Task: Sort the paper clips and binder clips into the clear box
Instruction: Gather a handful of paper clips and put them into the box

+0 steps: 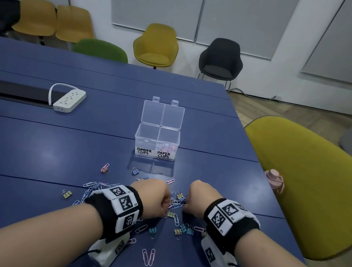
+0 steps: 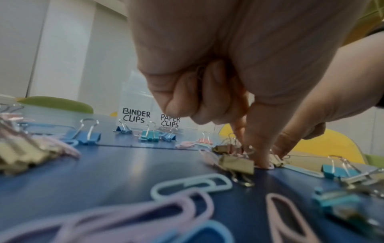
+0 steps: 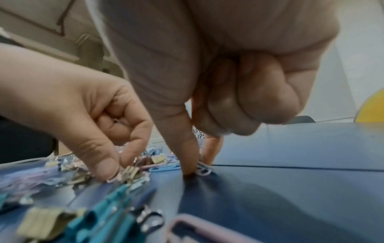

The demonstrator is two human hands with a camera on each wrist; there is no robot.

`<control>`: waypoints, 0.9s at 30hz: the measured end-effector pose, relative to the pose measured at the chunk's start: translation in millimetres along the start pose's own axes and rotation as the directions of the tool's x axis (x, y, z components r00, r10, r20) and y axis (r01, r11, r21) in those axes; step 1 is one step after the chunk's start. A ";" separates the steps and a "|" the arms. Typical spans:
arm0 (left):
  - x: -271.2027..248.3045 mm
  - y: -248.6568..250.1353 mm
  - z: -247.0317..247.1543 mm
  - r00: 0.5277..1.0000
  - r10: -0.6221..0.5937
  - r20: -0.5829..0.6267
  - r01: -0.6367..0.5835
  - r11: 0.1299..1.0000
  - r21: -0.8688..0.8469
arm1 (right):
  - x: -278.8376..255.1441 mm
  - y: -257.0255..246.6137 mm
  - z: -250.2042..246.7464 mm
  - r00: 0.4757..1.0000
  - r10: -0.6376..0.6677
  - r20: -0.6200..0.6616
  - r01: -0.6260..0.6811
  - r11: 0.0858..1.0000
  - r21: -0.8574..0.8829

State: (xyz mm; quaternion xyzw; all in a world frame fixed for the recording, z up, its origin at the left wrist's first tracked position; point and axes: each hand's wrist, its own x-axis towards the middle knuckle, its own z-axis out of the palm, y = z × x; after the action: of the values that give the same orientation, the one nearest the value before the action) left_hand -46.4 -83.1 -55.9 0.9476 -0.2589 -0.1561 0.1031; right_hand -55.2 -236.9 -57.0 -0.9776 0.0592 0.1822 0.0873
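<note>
The clear box (image 1: 156,142) stands open on the blue table (image 1: 49,153), its left half labelled BINDER CLIPS and its right half PAPER CLIPS. Pastel paper clips lie in the right half; the left half looks bare. A loose pile of paper clips and binder clips (image 1: 174,226) spreads in front of it. Both hands are down in the pile, fingers curled. My left hand (image 1: 166,204) pinches a pink paper clip (image 3: 113,178) against the table between thumb and forefinger (image 2: 258,157). My right hand (image 1: 186,204) pinches a pale paper clip (image 3: 203,169) the same way.
A white power strip (image 1: 69,99) and a flat black pad (image 1: 13,91) lie at the far left. A pink bottle (image 1: 274,177) and an olive chair (image 1: 311,187) sit just past the table's right edge. More chairs line the back wall.
</note>
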 end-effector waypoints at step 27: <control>-22.3 -17.5 -29.0 0.994 -0.099 -0.036 0.073 0.898 -0.434 | -21.1 27.8 -9.5 0.992 -0.109 -0.070 0.128 0.747 0.652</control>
State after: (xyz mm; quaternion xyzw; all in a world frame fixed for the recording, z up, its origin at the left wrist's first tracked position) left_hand -46.5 -53.4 -28.4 0.9158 -0.1727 -0.1870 0.3107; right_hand -75.6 -264.1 -44.7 -0.8893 0.0582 0.1306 0.4345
